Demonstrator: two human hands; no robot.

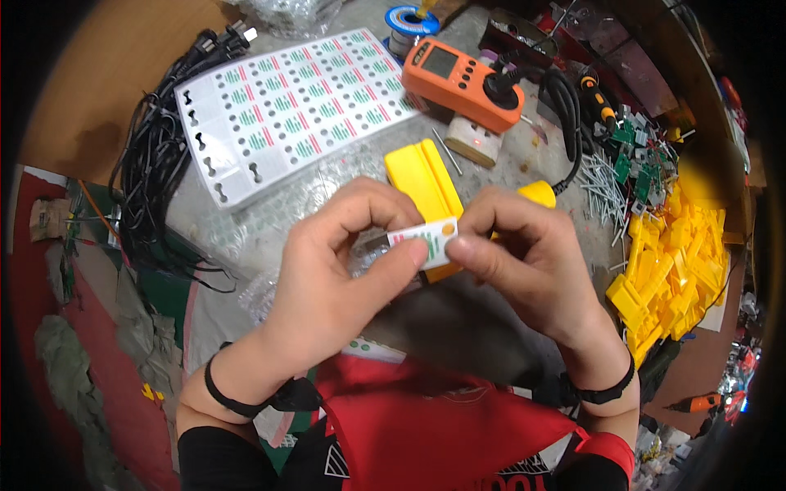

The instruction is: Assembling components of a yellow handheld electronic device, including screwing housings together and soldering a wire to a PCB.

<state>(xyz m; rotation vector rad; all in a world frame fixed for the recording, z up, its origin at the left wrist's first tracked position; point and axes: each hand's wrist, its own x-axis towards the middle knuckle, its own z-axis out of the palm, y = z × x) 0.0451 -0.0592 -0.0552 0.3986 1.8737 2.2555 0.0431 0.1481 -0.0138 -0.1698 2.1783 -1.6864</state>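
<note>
Between the fingertips of both hands is a small white sticker with green and red print and a round hole at its right end. My left hand pinches its left part, thumb on top. At the hole end, the thumb and forefinger of my right hand pinch the sticker's edge. Just beyond the fingers lies a yellow plastic casing, its near part partly hidden by the sticker and hands. At the upper left rests a white sheet of similar stickers; bare spots with black marks run along its left side.
An orange meter with a black plug in it sits on a white socket block. Beside it stands a solder spool. Black cables lie left. Yellow parts, green circuit boards and metal pins are heaped right.
</note>
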